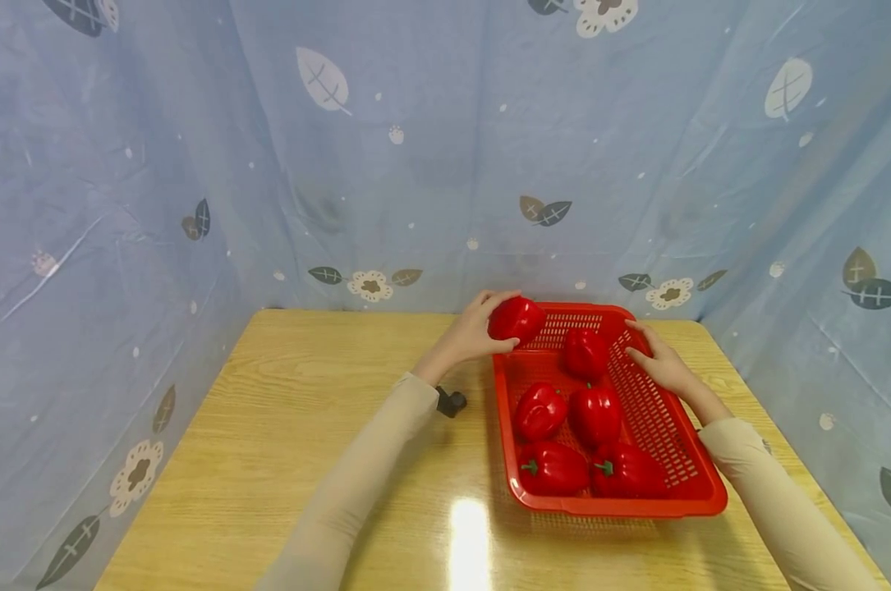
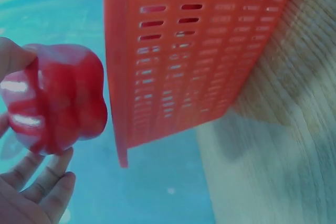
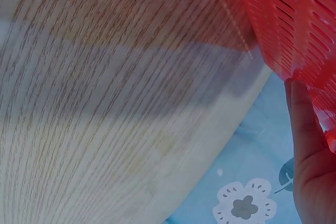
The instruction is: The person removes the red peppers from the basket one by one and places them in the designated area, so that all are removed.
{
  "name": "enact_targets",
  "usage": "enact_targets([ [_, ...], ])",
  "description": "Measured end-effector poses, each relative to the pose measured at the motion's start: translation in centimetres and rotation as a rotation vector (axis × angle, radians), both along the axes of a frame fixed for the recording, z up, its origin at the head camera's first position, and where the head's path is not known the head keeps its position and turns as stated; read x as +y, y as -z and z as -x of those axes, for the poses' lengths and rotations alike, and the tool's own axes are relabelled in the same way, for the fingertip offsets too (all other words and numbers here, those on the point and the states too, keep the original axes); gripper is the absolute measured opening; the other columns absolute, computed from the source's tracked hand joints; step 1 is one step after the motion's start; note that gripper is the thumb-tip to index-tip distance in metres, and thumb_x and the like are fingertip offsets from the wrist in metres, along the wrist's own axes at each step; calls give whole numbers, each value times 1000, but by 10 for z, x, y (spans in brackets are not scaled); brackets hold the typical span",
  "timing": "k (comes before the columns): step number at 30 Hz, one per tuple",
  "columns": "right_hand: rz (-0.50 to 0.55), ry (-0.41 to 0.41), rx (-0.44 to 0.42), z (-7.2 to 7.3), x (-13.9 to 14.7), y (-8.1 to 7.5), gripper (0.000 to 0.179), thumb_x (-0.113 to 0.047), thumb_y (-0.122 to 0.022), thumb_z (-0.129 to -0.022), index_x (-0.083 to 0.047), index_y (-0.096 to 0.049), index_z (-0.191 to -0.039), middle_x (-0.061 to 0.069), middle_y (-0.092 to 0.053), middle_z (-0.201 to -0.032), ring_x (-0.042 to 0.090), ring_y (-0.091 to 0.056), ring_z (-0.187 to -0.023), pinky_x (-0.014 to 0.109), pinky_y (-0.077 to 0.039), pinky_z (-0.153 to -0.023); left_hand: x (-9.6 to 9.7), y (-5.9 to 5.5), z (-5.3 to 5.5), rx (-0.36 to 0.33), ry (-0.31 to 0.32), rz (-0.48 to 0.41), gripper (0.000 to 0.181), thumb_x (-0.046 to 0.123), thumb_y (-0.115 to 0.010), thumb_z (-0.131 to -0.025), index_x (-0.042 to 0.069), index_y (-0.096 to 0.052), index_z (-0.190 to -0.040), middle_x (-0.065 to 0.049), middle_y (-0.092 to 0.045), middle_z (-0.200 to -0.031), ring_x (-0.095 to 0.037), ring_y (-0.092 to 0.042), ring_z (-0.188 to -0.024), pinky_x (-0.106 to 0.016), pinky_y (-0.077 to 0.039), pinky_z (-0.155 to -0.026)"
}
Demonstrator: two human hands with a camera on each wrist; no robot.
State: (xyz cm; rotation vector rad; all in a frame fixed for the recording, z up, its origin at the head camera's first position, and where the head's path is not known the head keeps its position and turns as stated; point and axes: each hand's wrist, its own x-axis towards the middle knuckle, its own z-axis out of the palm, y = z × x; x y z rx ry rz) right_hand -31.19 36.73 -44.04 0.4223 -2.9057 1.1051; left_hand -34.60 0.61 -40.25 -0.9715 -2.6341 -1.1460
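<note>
Over the far left corner of a red plastic basket (image 1: 517,484), my left hand (image 1: 480,327) holds a red bell pepper (image 1: 521,320), thumb on one side and fingers on the other. The left wrist view shows this pepper (image 2: 63,98) just beside the basket's rim. My right hand (image 1: 663,361) grips the basket's right wall near its far corner, thumb over the inner side. In the right wrist view a straight finger (image 3: 304,119) lies along the outer side of the wall. Several more red peppers (image 1: 596,414) lie in the basket, two showing green stems.
A small black object (image 1: 451,402) sits on the wooden table (image 1: 282,427), partly behind my left forearm. Blue patterned curtain (image 1: 430,164) hangs behind the table and along both sides. The basket stands on the table's right part.
</note>
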Motion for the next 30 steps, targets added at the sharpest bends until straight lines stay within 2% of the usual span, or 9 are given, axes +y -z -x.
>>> enact_targets([
  [5, -9, 2, -3, -1, 2, 1, 59, -20, -43, -99, -3, -14, -147, 33, -12, -148, 57, -17, -129, 70, -18, -98, -14, 2, -1, -6, -30, -49, 75, 34, -73, -76, 26, -37, -141, -7, -43, -128, -22, -52, -108, -40, -49, -87],
  [12, -8, 2, -7, 1, 2, 3, 59, -22, -43, -99, -4, -14, -147, 32, -14, -147, 56, -19, -129, 69, -19, -98, -31, 4, -4, -7, -68, -58, 74, 35, -73, -76, 26, -37, -141, -6, -43, -128, -19, -50, -103, -39, -50, -84],
  [24, -4, -3, -3, -1, 3, 3, 59, -19, -44, -98, -4, -14, -147, 33, -16, -146, 56, -22, -127, 69, -22, -97, -58, 21, -8, -25, -122, -72, 74, 27, -77, -75, 24, -40, -139, -6, -44, -129, -22, -52, -102, -44, -50, -87],
  [30, -2, -3, 3, -1, 2, 1, 58, -18, -45, -98, -4, -15, -147, 32, -14, -147, 55, -21, -128, 68, -21, -98, -73, 32, -9, -56, -154, -56, 74, 31, -76, -74, 24, -40, -139, -6, -45, -126, -22, -51, -103, -45, -50, -85],
])
